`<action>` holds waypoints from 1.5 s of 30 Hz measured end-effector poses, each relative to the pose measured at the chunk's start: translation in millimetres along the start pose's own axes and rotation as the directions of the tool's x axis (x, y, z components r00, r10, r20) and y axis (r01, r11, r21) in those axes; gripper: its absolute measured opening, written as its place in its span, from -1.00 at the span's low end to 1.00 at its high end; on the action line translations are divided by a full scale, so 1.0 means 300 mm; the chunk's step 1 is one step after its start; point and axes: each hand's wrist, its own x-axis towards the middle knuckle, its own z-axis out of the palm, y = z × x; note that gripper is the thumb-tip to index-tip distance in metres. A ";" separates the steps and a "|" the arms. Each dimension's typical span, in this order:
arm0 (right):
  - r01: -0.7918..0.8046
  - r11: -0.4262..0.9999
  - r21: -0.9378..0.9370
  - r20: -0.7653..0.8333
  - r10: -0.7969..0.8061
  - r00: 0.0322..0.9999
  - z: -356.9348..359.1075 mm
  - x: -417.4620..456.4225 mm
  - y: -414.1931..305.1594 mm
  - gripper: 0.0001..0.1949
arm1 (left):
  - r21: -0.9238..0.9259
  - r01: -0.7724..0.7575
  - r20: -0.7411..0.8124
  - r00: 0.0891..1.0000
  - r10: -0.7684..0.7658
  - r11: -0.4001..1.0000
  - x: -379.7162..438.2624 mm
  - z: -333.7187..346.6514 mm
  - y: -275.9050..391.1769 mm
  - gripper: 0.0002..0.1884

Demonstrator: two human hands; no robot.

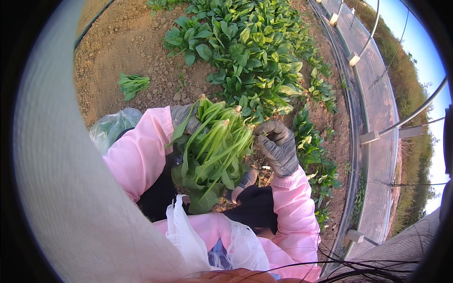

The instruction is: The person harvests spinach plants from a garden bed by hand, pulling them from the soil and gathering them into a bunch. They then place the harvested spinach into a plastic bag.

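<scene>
My left hand (186, 118), in a grey knitted work glove, holds a big bunch of leafy greens that look like spinach (216, 141). The pale root ends point up and away from me, and the broad leaves hang towards my lap. Part of this hand is hidden behind the stems. At the right side of the bunch, my right hand (277, 146) wears a soiled grey glove. Its thumb and forefinger are pinched together on a thin bit of stem or leaf beside the root ends.
A dense bed of growing greens (254, 56) lies ahead. A small picked bunch (133, 85) rests on bare soil at the left, above a clear plastic bag (115, 127). Along the right run plastic sheeting (380, 106) and curved metal hoops (414, 118).
</scene>
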 end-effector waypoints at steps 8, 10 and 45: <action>0.060 0.997 0.047 0.061 -0.063 0.996 0.012 0.010 -0.041 -0.88 | -0.187 0.123 0.044 0.992 -0.116 0.975 0.101 -0.019 -0.017 -0.38; 0.072 0.997 -0.010 0.049 -0.071 0.996 0.009 0.012 -0.047 -0.88 | -0.204 0.141 0.051 0.990 -0.133 0.969 0.109 -0.018 -0.020 -0.38; 0.012 0.986 -0.166 -0.041 -0.019 0.999 0.009 -0.013 -0.051 -0.90 | -0.361 0.262 0.113 0.965 -0.237 0.895 0.130 -0.057 -0.050 -0.35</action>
